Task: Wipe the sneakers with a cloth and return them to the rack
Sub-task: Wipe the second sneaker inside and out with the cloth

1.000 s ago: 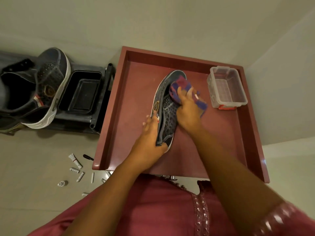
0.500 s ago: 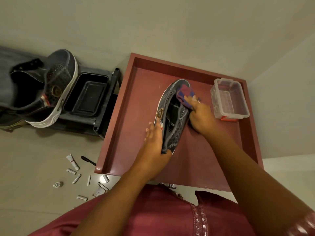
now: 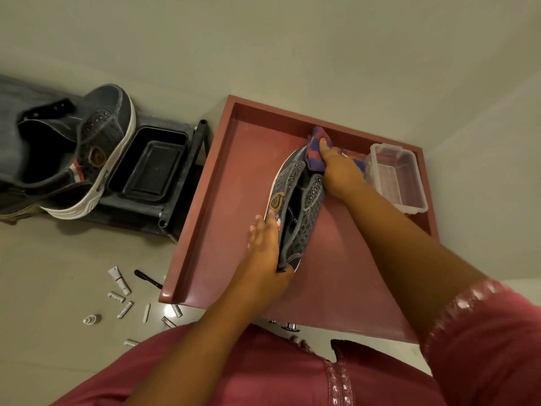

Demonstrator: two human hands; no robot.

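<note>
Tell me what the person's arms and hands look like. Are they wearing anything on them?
Both hands are bare, with no gloves, and I can see no rings or watch. The left hand and its forearm are uncovered right up to the body. The right hand has a bare forearm too, but higher up there is a dark pink sleeve with a shiny patterned band along its edge, matching the pink top.

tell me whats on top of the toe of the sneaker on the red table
A purple and red cloth lies over the toe of the sneaker, pressed down by the right hand. The toe cap beneath is covered, so its state cannot be seen. The left hand holds the heel.
</note>
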